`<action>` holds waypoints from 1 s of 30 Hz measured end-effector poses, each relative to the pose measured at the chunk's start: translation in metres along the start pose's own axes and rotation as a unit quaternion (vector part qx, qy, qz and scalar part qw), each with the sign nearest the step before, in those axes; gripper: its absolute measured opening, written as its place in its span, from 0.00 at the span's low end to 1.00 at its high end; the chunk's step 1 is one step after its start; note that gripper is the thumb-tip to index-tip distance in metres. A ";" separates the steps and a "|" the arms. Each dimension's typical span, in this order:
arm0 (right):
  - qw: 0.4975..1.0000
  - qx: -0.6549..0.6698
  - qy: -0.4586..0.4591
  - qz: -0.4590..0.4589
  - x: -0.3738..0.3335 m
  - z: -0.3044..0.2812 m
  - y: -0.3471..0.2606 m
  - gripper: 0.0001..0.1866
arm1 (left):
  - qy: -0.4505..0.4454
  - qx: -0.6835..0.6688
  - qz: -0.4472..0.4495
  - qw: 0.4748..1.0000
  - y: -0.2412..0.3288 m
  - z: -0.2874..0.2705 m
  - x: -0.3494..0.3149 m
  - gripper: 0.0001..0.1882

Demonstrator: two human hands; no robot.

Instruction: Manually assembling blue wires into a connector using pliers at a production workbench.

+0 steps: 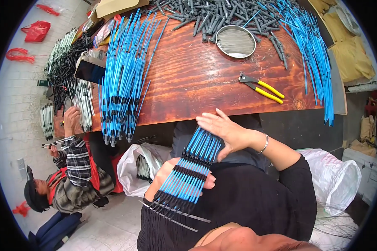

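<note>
In front of my chest is a flat bundle of thin blue rods (pixel 187 178) with black bands and looped black ends. My left hand (pixel 161 173) is wrapped around it from underneath, and its fingertips show at the bundle's right edge. At the upper end, my right hand (pixel 232 133) lies with its fingers stretched out against the rod tips, thumb apart. Two thin metal strips (pixel 182 214) cross near the looped ends. Part of the left palm is hidden behind the rods.
A reddish wooden table (pixel 180 83) carries cutting pliers (pixel 262 88) with yellow handles, a round tin of fine wires (pixel 236 42), a heap of grey plastic parts (pixel 222 14), and blue rods (pixel 123 71). White sacks (pixel 333 178) flank me. A co-worker (pixel 77 167) sits at the left.
</note>
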State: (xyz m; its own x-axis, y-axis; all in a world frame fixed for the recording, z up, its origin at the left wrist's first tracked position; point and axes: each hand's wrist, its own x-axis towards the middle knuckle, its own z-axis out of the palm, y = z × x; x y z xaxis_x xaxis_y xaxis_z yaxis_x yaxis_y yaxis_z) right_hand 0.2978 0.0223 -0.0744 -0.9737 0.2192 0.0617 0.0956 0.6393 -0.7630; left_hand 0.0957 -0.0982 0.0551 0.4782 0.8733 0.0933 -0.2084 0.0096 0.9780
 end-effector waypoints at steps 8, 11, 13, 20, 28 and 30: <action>0.991 0.111 -0.009 -0.075 0.012 0.019 -0.003 0.66 | -0.107 0.078 0.168 0.977 -0.022 -0.011 -0.009 0.08; 0.984 0.137 -0.040 -0.102 0.019 0.020 -0.005 0.68 | -0.067 0.094 0.159 0.980 -0.035 -0.003 -0.012 0.12; 0.965 0.242 -0.046 -0.092 0.024 0.017 -0.007 0.69 | -0.048 0.100 0.160 0.981 -0.043 -0.001 -0.017 0.13; 0.806 0.590 0.036 -0.008 0.037 0.024 -0.013 0.55 | 0.100 -0.217 -0.213 0.947 -0.068 -0.003 -0.020 0.15; 0.870 0.003 0.437 0.229 0.018 -0.036 0.019 0.13 | 0.204 0.054 0.009 0.978 -0.135 -0.016 0.007 0.10; 0.861 -0.049 0.471 0.185 0.021 -0.062 -0.035 0.11 | 0.223 0.040 0.006 0.974 -0.131 -0.014 0.011 0.10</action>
State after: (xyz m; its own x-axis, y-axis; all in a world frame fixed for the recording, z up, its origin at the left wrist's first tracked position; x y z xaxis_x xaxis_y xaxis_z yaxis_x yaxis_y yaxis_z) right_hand 0.2865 0.0502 -0.0065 -0.2770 0.8926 0.3557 0.4252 0.4459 -0.7876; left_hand 0.1161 -0.0834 -0.0742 0.0548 0.9980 0.0321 -0.1363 -0.0244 0.9904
